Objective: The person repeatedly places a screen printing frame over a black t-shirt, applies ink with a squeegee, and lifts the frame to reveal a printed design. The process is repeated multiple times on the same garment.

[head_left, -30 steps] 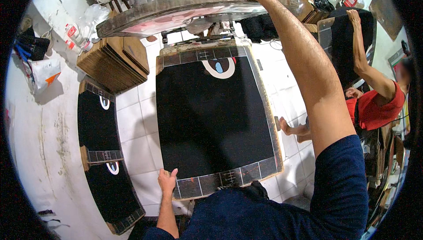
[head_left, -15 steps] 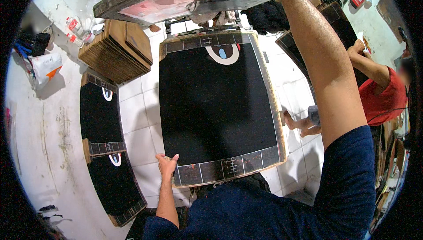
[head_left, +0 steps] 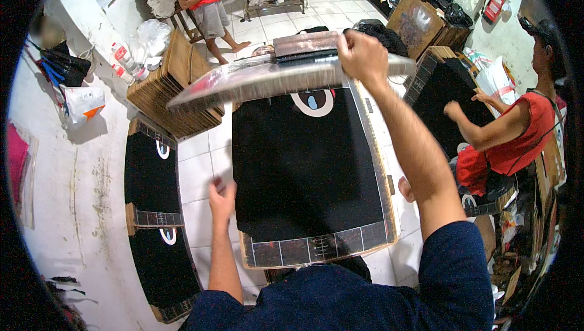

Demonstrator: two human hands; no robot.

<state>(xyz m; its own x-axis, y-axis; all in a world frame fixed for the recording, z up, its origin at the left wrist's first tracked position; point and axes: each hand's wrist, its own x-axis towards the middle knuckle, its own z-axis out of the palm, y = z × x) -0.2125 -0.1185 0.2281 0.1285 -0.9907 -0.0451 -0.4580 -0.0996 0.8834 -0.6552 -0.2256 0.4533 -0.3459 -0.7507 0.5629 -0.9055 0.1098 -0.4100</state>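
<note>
From my end of the head camera, I have the right hand (head_left: 364, 57) closed on the near rim of the frame (head_left: 255, 85), to the right of its middle. The brown bar (head_left: 306, 45) on top of the frame ends just beside that fist; I cannot tell whether any of the fingers also catch the bar. The left hand (head_left: 222, 196) is loose and blurred, thumb and fingers parted around nothing, just beside the left edge of the board (head_left: 319, 247).

The relation I judge most important is how the frame stands over the black cloth (head_left: 304, 173). The cloth lies flat on the board, below the right grip and toward the wearer's body, with 1 white-and-blue eye motif (head_left: 313, 103) at the far end of what I can see. The frame sits tilted above, its long axis running left to right, and hides the board's far end from me. The board itself runs outward from the body, so the 2 cross. Of the 2 hands, the right is nearer the eye motif; the left is nearer the cloth's left edge and well apart from the frame.
</note>
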